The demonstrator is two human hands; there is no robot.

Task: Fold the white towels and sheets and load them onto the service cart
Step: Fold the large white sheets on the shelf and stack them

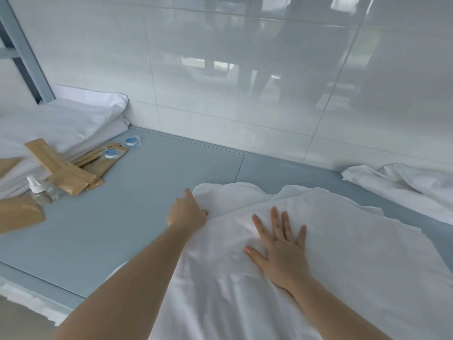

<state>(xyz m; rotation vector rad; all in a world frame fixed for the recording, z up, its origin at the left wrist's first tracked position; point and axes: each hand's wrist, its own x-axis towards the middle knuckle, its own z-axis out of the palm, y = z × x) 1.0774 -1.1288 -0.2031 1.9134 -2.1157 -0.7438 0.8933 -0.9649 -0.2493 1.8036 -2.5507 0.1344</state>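
A white sheet (343,241) lies spread and wrinkled over the blue-grey table (147,192), its near part hanging toward me. My right hand (282,251) lies flat on the middle of the sheet, fingers straight and spread. My left hand (188,212) is at the sheet's far left edge with fingers curled, pinching the cloth there. A stack of folded white linen (73,126) sits at the far left against the wall. Another crumpled white cloth (404,185) lies at the far right.
Brown paper packets (68,173) lie scattered by the folded stack, with two small blue-lidded tubs (110,153) and a clear spray bottle (36,190). A glossy white tiled wall (245,82) bounds the table's far side. A grey metal frame (27,57) stands at the upper left.
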